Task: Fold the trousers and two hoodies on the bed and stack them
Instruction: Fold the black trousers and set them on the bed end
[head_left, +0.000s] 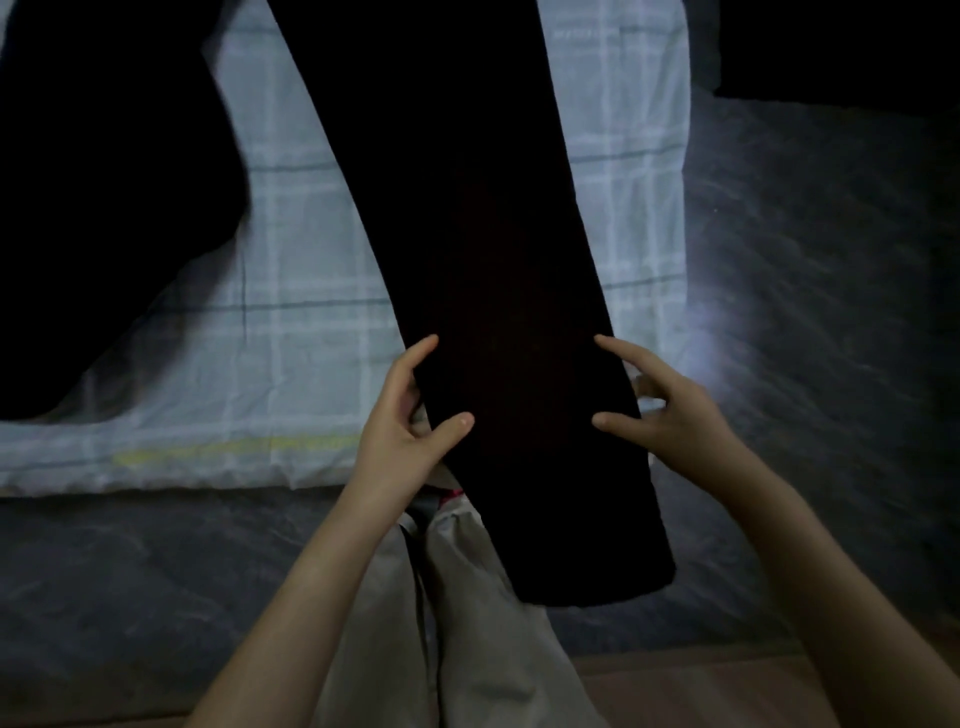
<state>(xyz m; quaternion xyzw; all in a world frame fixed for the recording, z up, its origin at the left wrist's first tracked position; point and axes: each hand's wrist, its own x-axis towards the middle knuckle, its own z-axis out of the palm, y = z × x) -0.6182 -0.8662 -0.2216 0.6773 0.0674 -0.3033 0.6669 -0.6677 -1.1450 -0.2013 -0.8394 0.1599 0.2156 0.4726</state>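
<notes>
Black trousers lie as one long dark strip running from the top of the view down over the bed's near edge, the hem hanging at the lower middle. My left hand grips the strip's left edge, thumb on top and fingers beneath. My right hand holds the right edge the same way, thumb and forefinger on the cloth. A second dark garment, perhaps a hoodie, spreads over the left of the bed. Another dark piece lies at the top right.
A pale checked sheet covers the middle of the bed over a dark grey blanket. My own light trousers show below, and a strip of wooden floor at the bottom.
</notes>
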